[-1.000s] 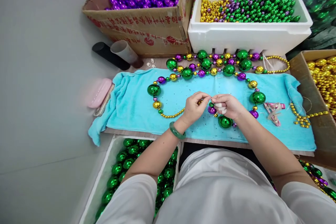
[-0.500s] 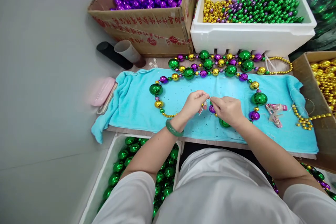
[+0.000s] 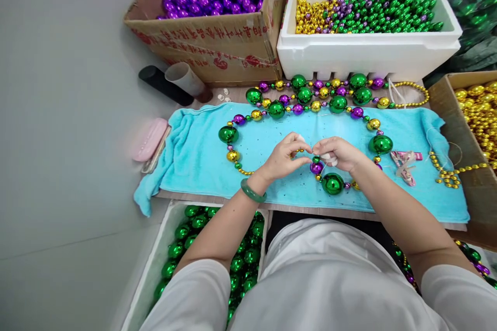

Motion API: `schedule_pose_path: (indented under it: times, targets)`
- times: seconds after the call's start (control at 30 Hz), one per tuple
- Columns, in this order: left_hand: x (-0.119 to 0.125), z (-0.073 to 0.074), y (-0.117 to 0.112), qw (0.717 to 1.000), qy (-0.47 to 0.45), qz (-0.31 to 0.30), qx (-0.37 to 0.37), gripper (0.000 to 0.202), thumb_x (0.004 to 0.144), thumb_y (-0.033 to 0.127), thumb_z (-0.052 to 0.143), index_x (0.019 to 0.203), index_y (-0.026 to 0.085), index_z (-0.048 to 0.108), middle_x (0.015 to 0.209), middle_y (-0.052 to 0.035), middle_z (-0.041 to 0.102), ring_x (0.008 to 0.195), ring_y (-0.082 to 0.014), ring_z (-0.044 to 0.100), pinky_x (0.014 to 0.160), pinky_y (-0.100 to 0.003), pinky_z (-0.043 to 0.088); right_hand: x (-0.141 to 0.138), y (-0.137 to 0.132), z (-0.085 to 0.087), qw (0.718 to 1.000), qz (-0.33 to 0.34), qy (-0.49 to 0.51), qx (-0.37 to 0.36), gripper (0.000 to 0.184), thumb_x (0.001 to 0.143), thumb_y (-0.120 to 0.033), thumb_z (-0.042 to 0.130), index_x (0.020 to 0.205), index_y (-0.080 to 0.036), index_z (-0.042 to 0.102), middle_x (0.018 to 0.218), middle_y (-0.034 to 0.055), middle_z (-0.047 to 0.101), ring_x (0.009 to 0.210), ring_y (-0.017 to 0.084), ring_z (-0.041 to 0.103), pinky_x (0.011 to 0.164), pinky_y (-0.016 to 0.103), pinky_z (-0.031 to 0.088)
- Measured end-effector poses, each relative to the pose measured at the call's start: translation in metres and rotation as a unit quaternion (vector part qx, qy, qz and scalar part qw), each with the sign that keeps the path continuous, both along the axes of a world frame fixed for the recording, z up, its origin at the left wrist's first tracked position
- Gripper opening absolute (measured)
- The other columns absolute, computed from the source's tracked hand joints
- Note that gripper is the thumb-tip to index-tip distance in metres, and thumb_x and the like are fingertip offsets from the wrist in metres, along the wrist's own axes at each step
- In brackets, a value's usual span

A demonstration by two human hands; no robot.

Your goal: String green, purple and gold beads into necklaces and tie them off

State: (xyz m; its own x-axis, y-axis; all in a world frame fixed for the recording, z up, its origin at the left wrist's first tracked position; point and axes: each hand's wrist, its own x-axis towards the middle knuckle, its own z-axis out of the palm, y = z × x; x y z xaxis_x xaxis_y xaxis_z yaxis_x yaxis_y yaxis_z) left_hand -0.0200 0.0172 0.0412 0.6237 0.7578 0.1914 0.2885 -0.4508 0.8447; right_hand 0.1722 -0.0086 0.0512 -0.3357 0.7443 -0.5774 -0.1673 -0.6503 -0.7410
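Note:
A beaded necklace [image 3: 228, 134] of green, purple and gold beads lies in a loop on a blue towel [image 3: 202, 160]. Its two ends meet between my hands over the middle of the towel. My left hand [image 3: 285, 158], with a green bangle [image 3: 253, 191] on the wrist, is closed around the small gold beads at one end; a few show between thumb and fingers. Just touching it or very close, my right hand [image 3: 339, 154] pinches the other end above a small green bead [image 3: 316, 159]. A bit of pale thread shows under the right fingers.
More bead strands [image 3: 305, 95] lie along the towel's back edge. Behind stand a carton [image 3: 202, 51] of purple beads and a white foam box [image 3: 365, 54] of mixed beads. Small scissors [image 3: 404, 165] lie right, near loose gold beads [image 3: 448, 178]. Green beads fill a box [image 3: 149, 264] at lower left.
My right hand has turned over and opened up from its knuckles-up pinch, now showing pale-covered fingertips. My left thumb and fingers have spread slightly. The view has shifted a little.

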Motion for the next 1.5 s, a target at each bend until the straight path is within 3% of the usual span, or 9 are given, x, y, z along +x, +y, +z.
schedule_pose_path:
  times: [0.17, 0.3, 0.53, 0.63, 0.9, 1.1, 1.27, 1.37, 1.5]
  targets:
    - [0.004, -0.004, -0.007, 0.996, 0.017, 0.06, 0.069, 0.011, 0.083, 0.027, 0.062, 0.08, 0.02, 0.069, 0.096, -0.0064, 0.062, 0.095, -0.0182, 0.057, 0.088, -0.034, 0.044, -0.004, -0.001, 0.0, 1.0, -0.008, -0.019, 0.019, 0.025, 0.049, -0.029, 0.073, 0.065, -0.014, 0.061, 0.037, -0.0108, 0.028, 0.036, 0.003, 0.016, 0.039, 0.021, 0.007]
    - [0.008, 0.003, -0.01, 0.997, -0.023, 0.076, -0.013, 0.009, 0.086, 0.025, 0.056, 0.08, 0.019, 0.06, 0.102, -0.0058, 0.066, 0.106, -0.019, 0.058, 0.097, -0.036, 0.041, -0.004, -0.004, 0.008, 0.985, -0.017, -0.127, 0.119, 0.029, 0.053, -0.038, 0.074, 0.067, -0.014, 0.064, 0.047, -0.0049, 0.047, 0.043, 0.006, 0.03, 0.043, 0.023, 0.018]
    - [0.014, 0.017, 0.001, 0.926, -0.076, 0.0, -0.369, 0.019, 0.082, 0.033, 0.059, 0.084, 0.019, 0.046, 0.065, 0.0021, 0.059, 0.058, -0.0102, 0.059, 0.049, -0.018, 0.04, -0.001, -0.015, 0.023, 0.841, 0.038, -0.433, 0.322, 0.016, 0.076, -0.029, 0.059, 0.076, -0.018, 0.071, 0.055, -0.0016, 0.054, 0.053, 0.011, 0.041, 0.056, 0.026, 0.028]
    - [0.01, 0.021, 0.008, 0.883, -0.041, -0.049, -0.465, 0.025, 0.077, 0.035, 0.067, 0.083, 0.018, 0.05, 0.06, 0.001, 0.06, 0.055, -0.0115, 0.061, 0.041, -0.017, 0.033, -0.002, -0.018, 0.024, 0.824, 0.045, -0.446, 0.347, 0.015, 0.078, -0.027, 0.058, 0.079, -0.018, 0.07, 0.059, -0.0004, 0.058, 0.053, 0.012, 0.043, 0.056, 0.026, 0.029]
    - [0.0, 0.025, 0.016, 0.845, 0.023, -0.03, -0.534, 0.017, 0.071, 0.027, 0.073, 0.077, 0.012, 0.066, 0.07, -0.0046, 0.066, 0.046, -0.0052, 0.051, 0.038, -0.017, 0.03, -0.007, -0.024, 0.017, 0.783, 0.003, -0.469, 0.409, 0.014, 0.082, -0.024, 0.054, 0.082, -0.019, 0.068, 0.069, 0.0027, 0.065, 0.06, 0.014, 0.053, 0.061, 0.026, 0.035]
    - [0.004, 0.019, 0.011, 0.828, -0.12, 0.024, -0.547, 0.018, 0.07, 0.025, 0.073, 0.073, 0.012, 0.061, 0.066, 0.0007, 0.058, 0.045, -0.0013, 0.043, 0.041, -0.016, 0.032, -0.022, -0.051, 0.012, 0.67, -0.002, -0.546, 0.503, 0.021, 0.09, -0.023, 0.046, 0.087, -0.018, 0.066, 0.078, 0.0068, 0.068, 0.073, 0.018, 0.057, 0.068, 0.028, 0.036]
    - [0.004, 0.023, 0.006, 0.798, -0.186, 0.05, -0.571, 0.022, 0.071, 0.024, 0.073, 0.074, 0.012, 0.056, 0.074, -0.0028, 0.062, 0.045, 0.0001, 0.04, 0.04, -0.014, 0.031, -0.037, -0.074, -0.005, 0.597, 0.096, -0.584, 0.542, 0.026, 0.09, -0.015, 0.043, 0.075, -0.018, 0.063, 0.069, 0.0067, 0.063, 0.067, 0.017, 0.053, 0.064, 0.03, 0.032]
    - [0.001, 0.029, 0.002, 0.834, -0.159, 0.047, -0.526, 0.022, 0.073, 0.028, 0.072, 0.076, 0.012, 0.056, 0.071, -0.0017, 0.061, 0.045, -0.0015, 0.045, 0.037, -0.014, 0.028, -0.031, -0.072, -0.003, 0.617, 0.092, -0.554, 0.551, 0.022, 0.091, -0.022, 0.048, 0.077, -0.017, 0.066, 0.074, 0.0073, 0.066, 0.071, 0.019, 0.056, 0.065, 0.031, 0.036]
    - [-0.004, 0.04, -0.003, 0.905, -0.065, -0.012, -0.421, 0.019, 0.078, 0.03, 0.066, 0.077, 0.013, 0.058, 0.072, -0.002, 0.065, 0.042, -0.0018, 0.044, 0.039, -0.015, 0.034, -0.012, -0.04, 0.011, 0.77, -0.06, -0.397, 0.496, 0.021, 0.09, -0.027, 0.048, 0.092, -0.017, 0.067, 0.094, 0.009, 0.071, 0.088, 0.02, 0.06, 0.071, 0.03, 0.045]
